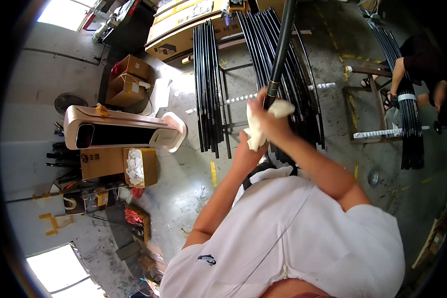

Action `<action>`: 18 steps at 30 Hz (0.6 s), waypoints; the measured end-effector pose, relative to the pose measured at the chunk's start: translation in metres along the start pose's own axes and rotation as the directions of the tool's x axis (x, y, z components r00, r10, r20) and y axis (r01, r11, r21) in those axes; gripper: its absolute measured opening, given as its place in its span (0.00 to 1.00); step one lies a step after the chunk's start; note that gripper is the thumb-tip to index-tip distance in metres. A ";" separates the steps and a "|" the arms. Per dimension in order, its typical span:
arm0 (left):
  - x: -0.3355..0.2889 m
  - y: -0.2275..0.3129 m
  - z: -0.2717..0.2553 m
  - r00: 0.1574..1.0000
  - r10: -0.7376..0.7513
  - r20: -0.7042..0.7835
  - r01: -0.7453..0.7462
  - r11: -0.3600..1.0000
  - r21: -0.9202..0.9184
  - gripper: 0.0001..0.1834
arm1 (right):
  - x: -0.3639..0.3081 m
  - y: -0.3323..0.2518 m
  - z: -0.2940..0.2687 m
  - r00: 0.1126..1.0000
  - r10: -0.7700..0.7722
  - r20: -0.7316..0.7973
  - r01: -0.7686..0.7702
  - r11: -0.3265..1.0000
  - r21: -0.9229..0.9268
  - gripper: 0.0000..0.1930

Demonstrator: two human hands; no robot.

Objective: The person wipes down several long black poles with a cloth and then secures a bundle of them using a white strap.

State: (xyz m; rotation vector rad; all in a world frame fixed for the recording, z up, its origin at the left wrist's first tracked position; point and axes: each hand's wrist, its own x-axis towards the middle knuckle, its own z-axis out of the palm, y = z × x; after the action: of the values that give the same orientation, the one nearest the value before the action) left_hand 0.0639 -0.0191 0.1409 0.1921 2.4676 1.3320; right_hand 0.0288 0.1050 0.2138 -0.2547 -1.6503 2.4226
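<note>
A long black pole (282,47) slants up and away in front of my chest. My right hand (270,119) is closed round the pole, with a cream cloth (254,130) bunched in its grip against the pole. Just below it, my left hand (248,153) is closed at the lower part of the pole, touching the cloth's hanging end; its fingers are partly hidden. Beyond my hands, a thick row of black poles (263,49) and a smaller row of black poles (207,89) lie across a metal rack (237,67) with a white-wrapped bar (243,99).
A long carton (184,35) lies at the far side. To the left stand a pink-and-white upright appliance (84,119), an open carton (151,166) with white material and stacked cartons (129,82). At right, another person (422,64) handles a bundle of black poles (409,119) on a second rack (350,111).
</note>
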 end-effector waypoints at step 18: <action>0.090 0.036 0.007 0.954 0.048 -0.295 -0.231 0.745 -0.626 0.07 | -0.095 0.116 -0.112 0.946 0.321 0.032 -0.214 0.697 -0.685 0.16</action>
State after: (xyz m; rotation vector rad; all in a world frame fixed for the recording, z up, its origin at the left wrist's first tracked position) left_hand -0.0196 0.0306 0.1470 0.0280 2.0208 2.3343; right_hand 0.1406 0.1391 0.0680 -0.4546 -2.6992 1.9203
